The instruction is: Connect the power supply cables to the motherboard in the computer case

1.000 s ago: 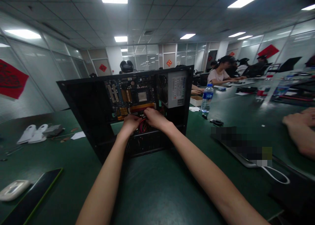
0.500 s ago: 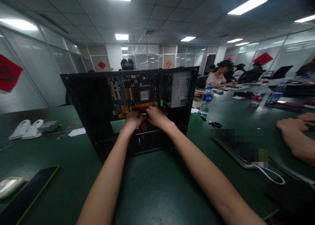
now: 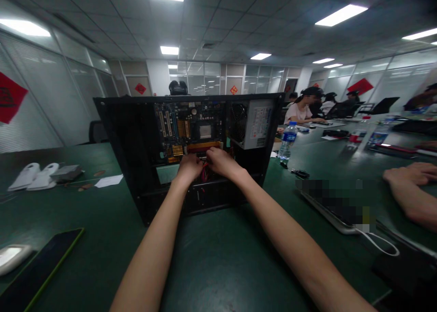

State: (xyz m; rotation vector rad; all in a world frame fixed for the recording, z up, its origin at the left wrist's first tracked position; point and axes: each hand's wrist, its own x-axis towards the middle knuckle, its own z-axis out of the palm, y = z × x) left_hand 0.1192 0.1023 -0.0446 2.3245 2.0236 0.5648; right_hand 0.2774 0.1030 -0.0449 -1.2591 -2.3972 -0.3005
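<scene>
An open black computer case (image 3: 124, 139) stands on the green table in front of me. Inside it are a motherboard (image 3: 194, 113) with a bare processor socket area (image 3: 205, 131) and a grey power supply (image 3: 258, 126) with a fan at the upper right. Just below the memory slots (image 3: 205, 146), my left hand (image 3: 189, 168) and my right hand (image 3: 222, 162) meet with bent, closed fingers. Between them hangs a bundle of red and dark cables (image 3: 205, 173), pinched at its upper end. The fingertips and the cable end are partly hidden.
Right of the case stand a water bottle (image 3: 287, 141) and a tablet-like device (image 3: 332, 207) with a white cable. Another person's hand (image 3: 406, 175) rests farther right. To the left lie white slippers (image 3: 32, 177), a grey block (image 3: 67, 173), paper (image 3: 109, 181) and a dark green-edged slab (image 3: 41, 268).
The case and both hands appear slightly farther right in view, and the case looks turned a little. Both hands stay closed together at the cables.
</scene>
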